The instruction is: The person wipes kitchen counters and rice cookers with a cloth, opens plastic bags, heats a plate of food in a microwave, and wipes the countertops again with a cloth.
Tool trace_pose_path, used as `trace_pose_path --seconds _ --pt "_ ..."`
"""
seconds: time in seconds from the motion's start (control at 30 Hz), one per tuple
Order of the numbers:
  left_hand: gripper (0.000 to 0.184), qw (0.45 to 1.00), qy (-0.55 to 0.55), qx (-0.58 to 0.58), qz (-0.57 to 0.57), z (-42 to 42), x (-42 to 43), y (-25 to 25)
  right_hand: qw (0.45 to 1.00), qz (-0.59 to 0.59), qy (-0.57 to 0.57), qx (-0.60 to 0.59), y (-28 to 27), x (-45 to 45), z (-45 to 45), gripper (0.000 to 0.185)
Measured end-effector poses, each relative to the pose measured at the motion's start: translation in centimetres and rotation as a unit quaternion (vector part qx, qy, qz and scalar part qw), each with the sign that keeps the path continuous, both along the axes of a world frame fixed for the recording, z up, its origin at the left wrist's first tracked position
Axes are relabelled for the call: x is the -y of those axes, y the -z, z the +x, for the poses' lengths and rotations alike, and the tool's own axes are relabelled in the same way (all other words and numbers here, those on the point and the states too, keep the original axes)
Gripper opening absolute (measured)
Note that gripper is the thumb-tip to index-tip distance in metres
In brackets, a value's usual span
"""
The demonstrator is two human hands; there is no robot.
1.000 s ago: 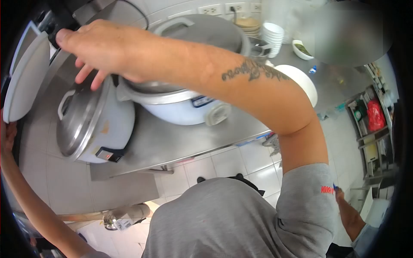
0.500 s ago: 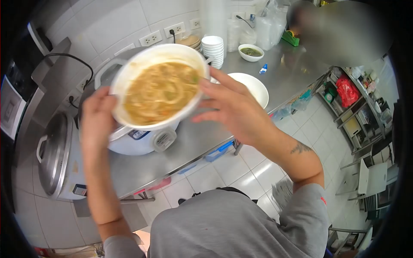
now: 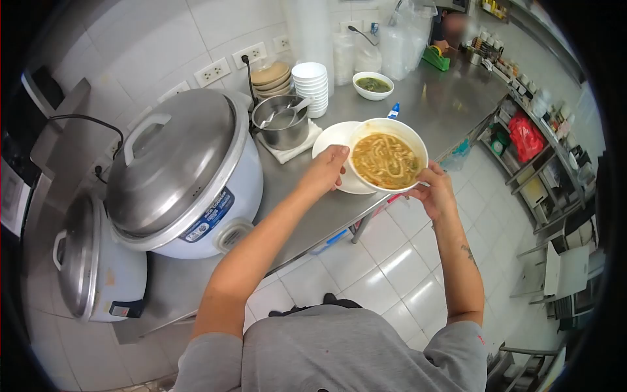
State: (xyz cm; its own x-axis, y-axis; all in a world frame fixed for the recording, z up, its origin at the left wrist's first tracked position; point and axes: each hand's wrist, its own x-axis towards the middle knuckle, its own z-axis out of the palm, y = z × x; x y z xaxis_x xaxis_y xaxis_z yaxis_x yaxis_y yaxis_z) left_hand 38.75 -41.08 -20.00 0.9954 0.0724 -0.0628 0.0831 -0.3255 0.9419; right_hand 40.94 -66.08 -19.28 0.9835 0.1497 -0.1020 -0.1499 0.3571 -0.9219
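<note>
A white bowl (image 3: 392, 127) of noodles in orange-brown broth is held between my two hands above the counter. My left hand (image 3: 328, 168) grips its left side, thumb at the rim. On the lower right, my right hand (image 3: 434, 191) has its fingers closed around the bowl's edge. Partly covered by the bowl, a white plate (image 3: 331, 138) lies on the counter near its front edge. Whether the bowl's base touches the plate, I cannot tell. Behind them lies a small blue-and-white item (image 3: 394, 111).
Left of my hands stand a large rice cooker (image 3: 189, 157) and another lidded cooker (image 3: 85, 261). A metal pot (image 3: 287, 134) with utensils rests on a cloth, near stacked white bowls (image 3: 310, 88). Farther back is a bowl of green soup (image 3: 373, 95). A person (image 3: 454, 32) is at the far end.
Both hands have carried the noodle bowl from in front of the large rice cooker rightward to the white plate. The cooker and the metal pot are now uncovered in view.
</note>
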Motion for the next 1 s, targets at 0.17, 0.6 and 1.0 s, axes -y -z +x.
trace_pose_path --seconds 0.17,0.6,1.0 --pt "0.060 0.962 -0.004 -0.101 0.253 2.1 -2.7 8.2 0.994 0.002 0.102 -0.034 3.7 3.5 5.0 0.048" --pt "0.057 0.915 -0.030 -0.249 -0.316 3.6 -1.5 13.1 0.973 0.071 0.219 0.004 16.2 7.3 22.5 0.038" --pt "0.036 0.937 -0.127 -0.178 -0.273 0.1 0.7 11.0 0.998 -0.005 -0.062 -0.024 17.5 -0.6 12.2 0.054"
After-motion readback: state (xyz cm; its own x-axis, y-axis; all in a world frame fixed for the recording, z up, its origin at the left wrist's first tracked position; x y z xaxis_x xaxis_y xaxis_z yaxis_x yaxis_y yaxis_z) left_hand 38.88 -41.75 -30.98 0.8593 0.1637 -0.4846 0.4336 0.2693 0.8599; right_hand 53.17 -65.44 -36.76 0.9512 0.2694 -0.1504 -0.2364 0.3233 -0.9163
